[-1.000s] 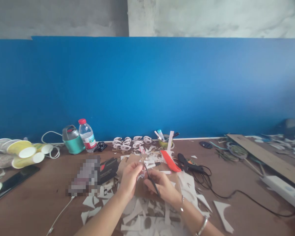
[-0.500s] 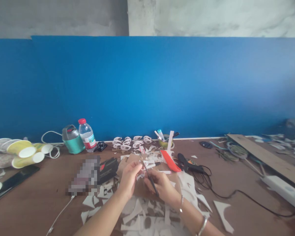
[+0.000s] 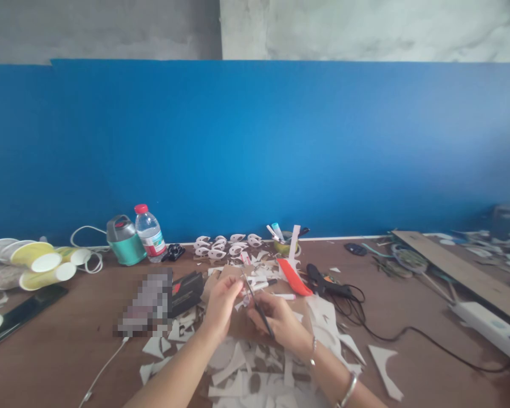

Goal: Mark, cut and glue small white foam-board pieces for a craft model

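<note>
My right hand is closed around a slim dark tool with a thin, pointed metal end; its exact kind does not show clearly. The tool points up and away, its tip close to my left fingers. My left hand is closed in a pinch, thumb against forefinger, and what sits between them is too small to make out. Both hands are over a brown cardboard sheet. White paper offcuts lie heaped below them. Beyond my fingers are markers and an orange-red curved piece.
Several white eye-shaped cutouts stand in rows at the back. A black glue gun with a trailing cable lies to the right. At left are a water bottle, a teal-and-grey container, paper cups and a pixelated phone-like object.
My hands stay almost in place. The left fingertips and the tool's end have shifted slightly against each other. The whole view has moved a little.
</note>
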`<act>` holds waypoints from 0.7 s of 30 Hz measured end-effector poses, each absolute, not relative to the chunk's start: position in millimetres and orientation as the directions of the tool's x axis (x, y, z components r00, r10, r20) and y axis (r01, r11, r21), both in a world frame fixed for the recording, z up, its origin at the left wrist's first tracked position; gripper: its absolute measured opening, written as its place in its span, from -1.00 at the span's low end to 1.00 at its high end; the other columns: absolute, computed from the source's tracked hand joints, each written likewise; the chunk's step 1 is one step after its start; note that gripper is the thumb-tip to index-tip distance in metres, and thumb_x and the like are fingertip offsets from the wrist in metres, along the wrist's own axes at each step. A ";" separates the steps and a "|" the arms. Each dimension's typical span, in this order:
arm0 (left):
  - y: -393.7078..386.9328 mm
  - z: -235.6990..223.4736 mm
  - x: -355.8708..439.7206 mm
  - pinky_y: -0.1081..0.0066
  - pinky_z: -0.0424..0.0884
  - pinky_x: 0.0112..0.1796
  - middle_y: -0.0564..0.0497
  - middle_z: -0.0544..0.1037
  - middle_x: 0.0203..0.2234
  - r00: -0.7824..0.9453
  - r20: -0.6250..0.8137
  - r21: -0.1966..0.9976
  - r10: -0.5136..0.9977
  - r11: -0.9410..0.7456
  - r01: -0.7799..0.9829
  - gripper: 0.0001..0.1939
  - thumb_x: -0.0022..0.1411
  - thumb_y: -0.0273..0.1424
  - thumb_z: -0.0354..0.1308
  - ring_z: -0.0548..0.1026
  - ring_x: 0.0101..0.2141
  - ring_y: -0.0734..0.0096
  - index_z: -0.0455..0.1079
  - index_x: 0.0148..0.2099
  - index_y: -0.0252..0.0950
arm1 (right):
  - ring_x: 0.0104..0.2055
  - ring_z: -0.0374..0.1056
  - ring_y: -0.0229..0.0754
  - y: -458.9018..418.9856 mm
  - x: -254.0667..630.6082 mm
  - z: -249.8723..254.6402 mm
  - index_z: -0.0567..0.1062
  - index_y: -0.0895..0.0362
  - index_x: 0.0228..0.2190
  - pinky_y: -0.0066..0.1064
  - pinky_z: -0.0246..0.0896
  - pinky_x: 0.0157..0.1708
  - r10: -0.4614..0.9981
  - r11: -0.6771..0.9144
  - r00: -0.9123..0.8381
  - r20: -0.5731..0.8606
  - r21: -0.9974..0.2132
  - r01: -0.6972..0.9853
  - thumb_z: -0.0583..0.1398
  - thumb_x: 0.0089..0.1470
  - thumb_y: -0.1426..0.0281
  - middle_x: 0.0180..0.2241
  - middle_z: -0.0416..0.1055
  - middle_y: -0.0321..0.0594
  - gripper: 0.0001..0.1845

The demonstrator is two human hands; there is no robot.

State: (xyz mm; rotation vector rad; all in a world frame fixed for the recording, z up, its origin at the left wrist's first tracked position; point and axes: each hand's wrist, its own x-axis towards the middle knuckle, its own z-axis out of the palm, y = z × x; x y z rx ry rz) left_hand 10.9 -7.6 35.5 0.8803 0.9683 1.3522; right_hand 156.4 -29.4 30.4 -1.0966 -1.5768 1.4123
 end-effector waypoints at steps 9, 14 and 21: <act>-6.7 31.2 11.6 0.50 0.23 -0.43 0.11 0.40 -0.64 0.002 -0.062 0.920 0.998 0.058 -0.387 -0.76 -0.06 -0.29 0.31 0.32 -0.53 0.51 0.37 -0.53 -0.33 | -0.66 0.06 -0.39 -29.9 154.2 27.1 0.32 0.14 -0.47 -0.55 0.00 -0.66 0.936 0.047 -0.353 0.005 -0.993 0.110 0.20 0.01 0.25 -0.66 0.21 -0.44 -0.77; -7.5 32.0 12.9 0.51 0.22 -0.44 0.12 0.38 -0.64 -0.003 -0.076 0.908 0.997 0.068 -0.413 -0.74 -0.06 -0.29 0.31 0.30 -0.54 0.53 0.32 -0.55 -0.32 | -0.67 0.06 -0.38 -29.9 152.3 24.9 0.30 0.13 -0.50 -0.54 0.00 -0.67 0.940 0.075 -0.341 0.021 -0.986 0.147 0.17 0.03 0.27 -0.68 0.20 -0.44 -0.79; -6.6 30.6 12.5 0.51 0.21 -0.44 0.12 0.38 -0.63 -0.010 -0.087 0.909 0.996 0.075 -0.411 -0.73 -0.07 -0.28 0.33 0.30 -0.53 0.53 0.34 -0.53 -0.33 | -0.69 0.05 -0.38 -29.6 148.4 24.3 0.30 0.12 -0.53 -0.54 -0.04 -0.70 0.956 0.110 -0.290 0.049 -0.974 0.199 0.15 0.03 0.31 -0.71 0.19 -0.43 -0.81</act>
